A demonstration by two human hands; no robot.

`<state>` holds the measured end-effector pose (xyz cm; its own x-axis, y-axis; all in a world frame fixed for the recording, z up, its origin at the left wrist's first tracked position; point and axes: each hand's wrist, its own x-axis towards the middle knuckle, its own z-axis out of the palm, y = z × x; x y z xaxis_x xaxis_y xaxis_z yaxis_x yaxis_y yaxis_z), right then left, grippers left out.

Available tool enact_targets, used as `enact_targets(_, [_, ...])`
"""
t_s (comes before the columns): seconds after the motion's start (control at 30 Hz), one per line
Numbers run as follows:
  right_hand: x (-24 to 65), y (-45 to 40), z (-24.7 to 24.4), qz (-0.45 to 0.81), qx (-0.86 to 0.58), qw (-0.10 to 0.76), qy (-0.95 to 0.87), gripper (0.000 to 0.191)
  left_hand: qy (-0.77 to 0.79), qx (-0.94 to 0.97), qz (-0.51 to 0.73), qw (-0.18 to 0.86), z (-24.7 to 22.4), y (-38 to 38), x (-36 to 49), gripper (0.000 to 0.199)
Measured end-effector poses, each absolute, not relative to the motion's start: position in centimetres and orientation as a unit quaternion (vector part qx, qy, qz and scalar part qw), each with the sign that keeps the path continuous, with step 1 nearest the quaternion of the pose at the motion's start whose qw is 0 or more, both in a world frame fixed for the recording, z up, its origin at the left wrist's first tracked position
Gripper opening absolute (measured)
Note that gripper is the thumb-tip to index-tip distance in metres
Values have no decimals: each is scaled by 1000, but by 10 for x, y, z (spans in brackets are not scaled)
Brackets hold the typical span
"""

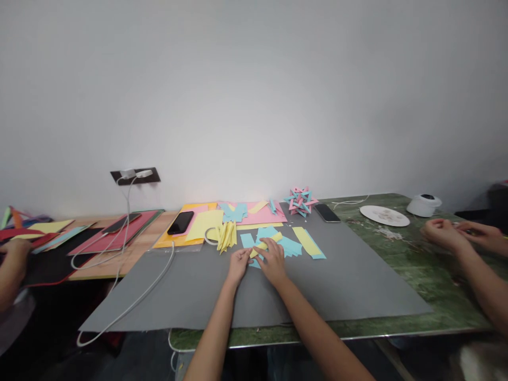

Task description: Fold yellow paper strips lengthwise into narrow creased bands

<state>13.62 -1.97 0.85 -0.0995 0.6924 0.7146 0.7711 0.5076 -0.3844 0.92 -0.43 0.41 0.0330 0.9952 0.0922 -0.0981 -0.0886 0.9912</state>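
A pale wall (254,106) is rising behind the gray sheet (357,286) that is covering part of a green table (440,280). At the far left, a co-worker's hand (16,251) is running out of view. A bundle of folded yellow strips (227,236) is lying just beyond my left hand (238,264), which is curling inward and pinching the near end of a yellow paper strip (259,247). That strip is slanting up rightward between my hands, over blue paper slips (291,246). My right hand (273,260) is arching across it, fingers spread; I cannot tell whether they are gripping or merely pressing. They are hiding part of the strip. Farther right, a pink-and-blue paper star ball (300,201) is sitting near the wall, and another person's hands (444,234) are holding something too small to make out.
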Motion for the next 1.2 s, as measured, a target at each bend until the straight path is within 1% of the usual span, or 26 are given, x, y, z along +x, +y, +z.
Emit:
enact_targets(0.27, [135, -15, 1, -35, -466, 434, -770, 14, 447, 511, 539, 499, 4, -3, 10, 29])
enact_targets(0.53, [135, -15, 2, -62, -478, 407, -776, 17, 456, 489, 551, 499, 3, -1, 9, 31])
enact_targets(0.77, [136, -13, 2, -40, -514, 426, -744, 17, 436, 492, 533, 532, 3, -3, 9, 34])
enact_targets(1.2, [137, -9, -1, -16, -553, 435, -710, 22, 411, 519, 511, 548, 3, -2, 7, 27])
